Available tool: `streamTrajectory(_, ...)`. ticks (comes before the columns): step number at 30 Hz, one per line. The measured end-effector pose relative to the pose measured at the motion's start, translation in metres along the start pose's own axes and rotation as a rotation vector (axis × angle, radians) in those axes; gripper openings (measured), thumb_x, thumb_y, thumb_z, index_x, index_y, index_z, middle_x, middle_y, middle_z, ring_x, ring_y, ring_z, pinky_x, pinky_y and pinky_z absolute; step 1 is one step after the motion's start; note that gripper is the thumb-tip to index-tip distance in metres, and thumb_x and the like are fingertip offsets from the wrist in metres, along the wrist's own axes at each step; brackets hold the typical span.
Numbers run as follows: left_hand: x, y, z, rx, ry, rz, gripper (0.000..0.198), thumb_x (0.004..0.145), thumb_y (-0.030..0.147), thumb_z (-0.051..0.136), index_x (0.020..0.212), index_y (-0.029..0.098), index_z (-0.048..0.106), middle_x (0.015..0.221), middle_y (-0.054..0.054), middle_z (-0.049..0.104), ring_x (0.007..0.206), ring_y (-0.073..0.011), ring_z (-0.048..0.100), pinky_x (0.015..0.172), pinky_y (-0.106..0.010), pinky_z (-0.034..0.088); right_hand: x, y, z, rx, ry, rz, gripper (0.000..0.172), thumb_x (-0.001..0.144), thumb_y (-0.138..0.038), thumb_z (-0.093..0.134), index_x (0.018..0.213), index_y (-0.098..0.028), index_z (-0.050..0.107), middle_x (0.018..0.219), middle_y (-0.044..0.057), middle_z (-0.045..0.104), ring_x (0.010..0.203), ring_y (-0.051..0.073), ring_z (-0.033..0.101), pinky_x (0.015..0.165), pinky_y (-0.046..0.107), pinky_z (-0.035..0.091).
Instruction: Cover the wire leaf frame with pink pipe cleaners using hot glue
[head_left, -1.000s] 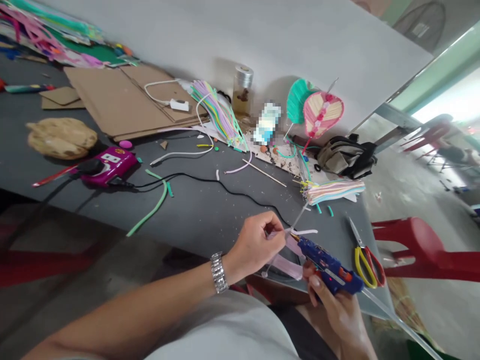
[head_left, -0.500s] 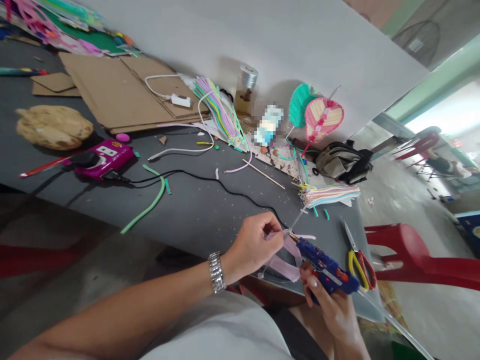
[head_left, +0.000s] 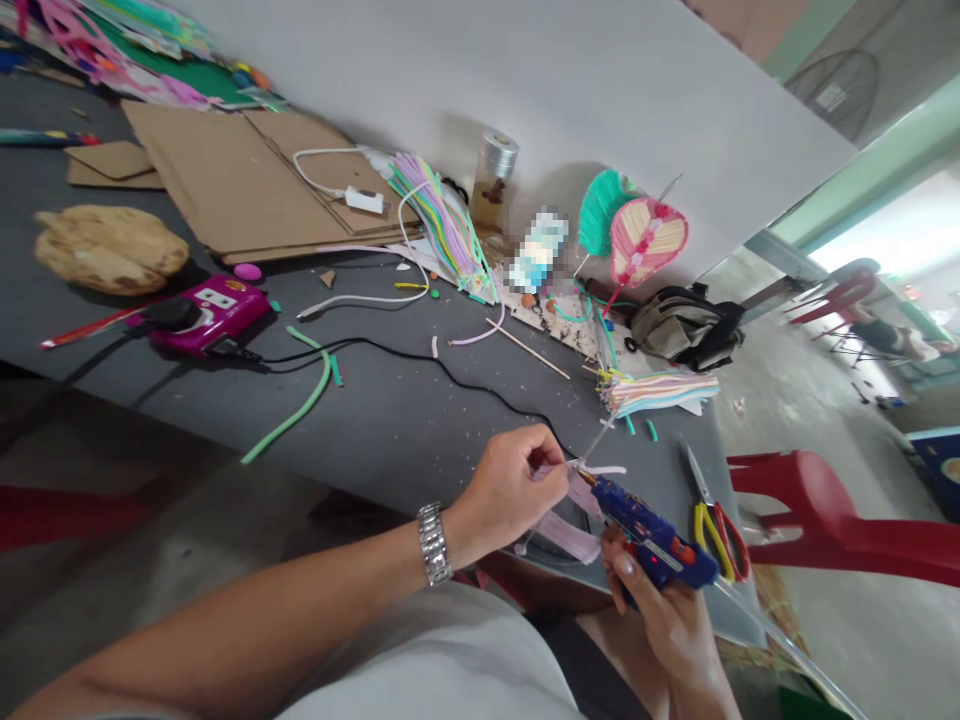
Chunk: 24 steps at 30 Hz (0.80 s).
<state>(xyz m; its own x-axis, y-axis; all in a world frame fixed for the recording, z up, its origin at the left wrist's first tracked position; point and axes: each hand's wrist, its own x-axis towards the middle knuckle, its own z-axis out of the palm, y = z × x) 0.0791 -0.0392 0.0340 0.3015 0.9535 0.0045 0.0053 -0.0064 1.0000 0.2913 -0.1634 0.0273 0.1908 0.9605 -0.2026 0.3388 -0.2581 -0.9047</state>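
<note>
My right hand [head_left: 660, 600] is wrapped round the handle of a blue hot glue gun [head_left: 645, 530]. A long clear glue stick [head_left: 787, 650] sticks out of its back end. The gun's nozzle points left and lies close to the fingertips of my left hand [head_left: 517, 475]. With those fingers pinched, my left hand holds a pale lilac piece of craft work [head_left: 566, 535] made of soft strips around a thin frame. My fingers partly hide where the nozzle meets it. Scissors [head_left: 716, 525] with yellow and red handles lie right of the gun.
A bundle of pastel strips [head_left: 660, 390] lies beyond my hands, another bundle [head_left: 442, 220] farther back. A black cord [head_left: 405, 352] runs from a magenta power socket [head_left: 210, 315]. Cardboard sheets [head_left: 247, 190], a jar [head_left: 495, 175] and a heart-shaped fan [head_left: 649, 240] stand or lie along the wall.
The view has shifted very slightly. Both hands, the glue gun and the lilac piece keep nearly the same positions.
</note>
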Motion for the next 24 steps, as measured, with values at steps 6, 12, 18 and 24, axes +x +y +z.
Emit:
streamTrajectory(6,-0.0007,0.0013,-0.0008,0.001,-0.008,-0.01,0.01,0.076,0.023,0.063,0.068,0.018,0.061,0.061,0.003,0.058,0.057,-0.0111,0.047,0.053,-0.023,0.034,-0.0012,0.0001,-0.0019,-0.017,0.005,-0.014,0.037,0.089,-0.054,0.073,0.081,-0.019,0.07,0.059,0.002,0.06,0.052,0.016,0.053,0.05,0.03,0.046)
streamTrajectory(12,0.0,0.0009,-0.0006,0.005,-0.01,-0.003,0.01,0.077,0.023,0.063,0.068,0.018,0.061,0.061,0.003,0.058,0.057,-0.0108,0.047,0.053,-0.023,0.034,-0.003,0.0018,-0.0034,-0.001,-0.018,-0.017,0.032,0.092,-0.049,0.072,0.085,-0.019,0.07,0.062,0.003,0.062,0.053,0.015,0.053,0.05,0.029,0.046)
streamTrajectory(18,-0.0009,0.0022,-0.0013,0.01,-0.01,-0.005,0.01,0.076,0.022,0.062,0.067,0.018,0.061,0.061,0.003,0.058,0.057,-0.0106,0.047,0.053,-0.023,0.034,-0.001,0.0073,-0.0088,-0.001,-0.063,-0.032,0.031,0.092,-0.049,0.073,0.084,-0.018,0.071,0.061,0.003,0.062,0.054,0.015,0.055,0.052,0.028,0.046)
streamTrajectory(24,-0.0006,0.0018,-0.0006,0.005,-0.005,-0.01,0.009,0.076,0.023,0.061,0.068,0.018,0.061,0.061,0.003,0.059,0.057,-0.0105,0.048,0.053,-0.023,0.035,-0.0016,0.0087,-0.0089,-0.008,-0.034,-0.035,0.031,0.091,-0.049,0.073,0.083,-0.019,0.072,0.062,0.004,0.064,0.053,0.016,0.055,0.051,0.029,0.045)
